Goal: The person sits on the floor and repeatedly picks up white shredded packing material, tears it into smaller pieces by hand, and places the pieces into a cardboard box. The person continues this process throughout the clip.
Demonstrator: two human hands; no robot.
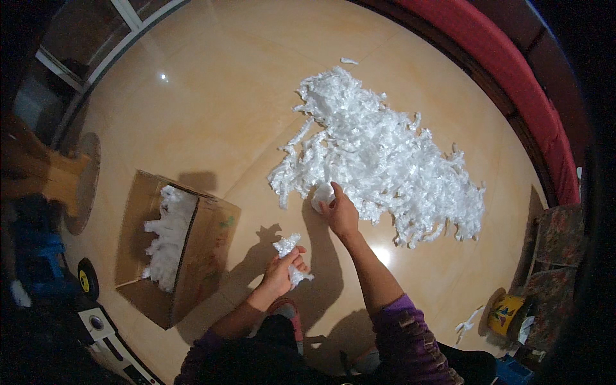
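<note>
My left hand [283, 270] is closed around a small bunch of crinkled white strips [287, 244], with ends sticking out above and below the fingers. Ahead and to the right, my right hand [342, 211] grips a rounded white clump [323, 195] at the near edge of a large heap of white crinkled strips [380, 149] spread on the floor. The strips look like thin plastic or fabric; I cannot tell which. On my left stands an open cardboard box [207, 260], partly filled with similar white strips [168, 240].
The tan tiled floor [202, 110] surrounds the heap. Left of the box are a wooden stool-like piece [43, 168] and a black wheel with a yellow hub [87, 279]. A yellow bucket [504, 314] stands at lower right. Red fabric [519, 72] runs along the right side.
</note>
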